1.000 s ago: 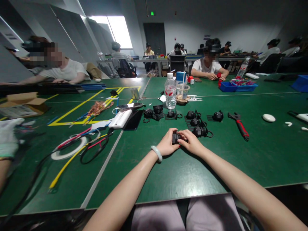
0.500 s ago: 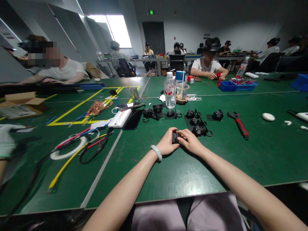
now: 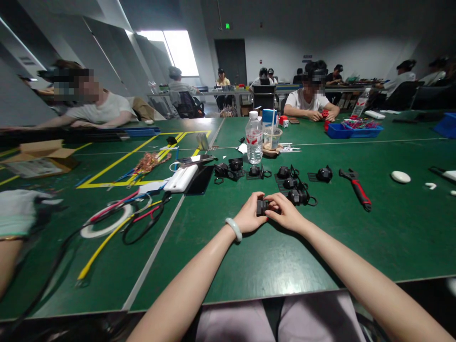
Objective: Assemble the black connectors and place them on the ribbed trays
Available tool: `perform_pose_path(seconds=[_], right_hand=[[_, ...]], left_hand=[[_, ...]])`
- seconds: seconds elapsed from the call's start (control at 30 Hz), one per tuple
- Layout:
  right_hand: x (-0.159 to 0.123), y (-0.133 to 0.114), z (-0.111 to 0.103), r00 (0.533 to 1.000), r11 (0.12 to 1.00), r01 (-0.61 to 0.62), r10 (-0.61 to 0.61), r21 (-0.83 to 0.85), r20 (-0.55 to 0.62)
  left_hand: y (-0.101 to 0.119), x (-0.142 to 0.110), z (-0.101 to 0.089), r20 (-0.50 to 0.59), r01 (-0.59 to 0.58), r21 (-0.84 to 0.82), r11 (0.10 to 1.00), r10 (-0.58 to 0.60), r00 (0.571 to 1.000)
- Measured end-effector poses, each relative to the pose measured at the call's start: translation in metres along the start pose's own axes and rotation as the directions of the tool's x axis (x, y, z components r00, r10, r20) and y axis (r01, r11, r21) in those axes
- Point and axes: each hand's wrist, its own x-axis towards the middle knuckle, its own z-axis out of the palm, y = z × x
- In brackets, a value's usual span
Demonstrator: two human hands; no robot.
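Just above the green tabletop, my left hand grips a black plastic fitting between thumb and fingers. It has a ribbed, nut-like body; part of it is covered by my fingers. My right hand is closed round the right end of the same fitting, with its fingertips curled against it. Beyond my hands lie more black fittings with loose rings, several of them on flat black plates. Another black fitting is farther right, beside an adjustable wrench with a red and black handle.
A water bottle and a plastic cup stand behind the fittings. Left are a white power bank, a tape roll and cables. A co-worker's gloved hand is at far left. A white case lies right.
My right fingers have shifted slightly on the fitting, while my left hand keeps its grip. The gloved hand at left has come farther into view. The whole view has shifted a little.
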Motion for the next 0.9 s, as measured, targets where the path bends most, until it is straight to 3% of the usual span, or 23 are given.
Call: perform_pose_path(seconds=[0.9], right_hand=[[0.0005,0.0026,0.0039,0.999,0.998,-0.036,0.036,-0.056,-0.018]], left_hand=[[0.0005,0.0006,0.0006,0.003,-0.001,0.005,1.000,0.001,1.000]])
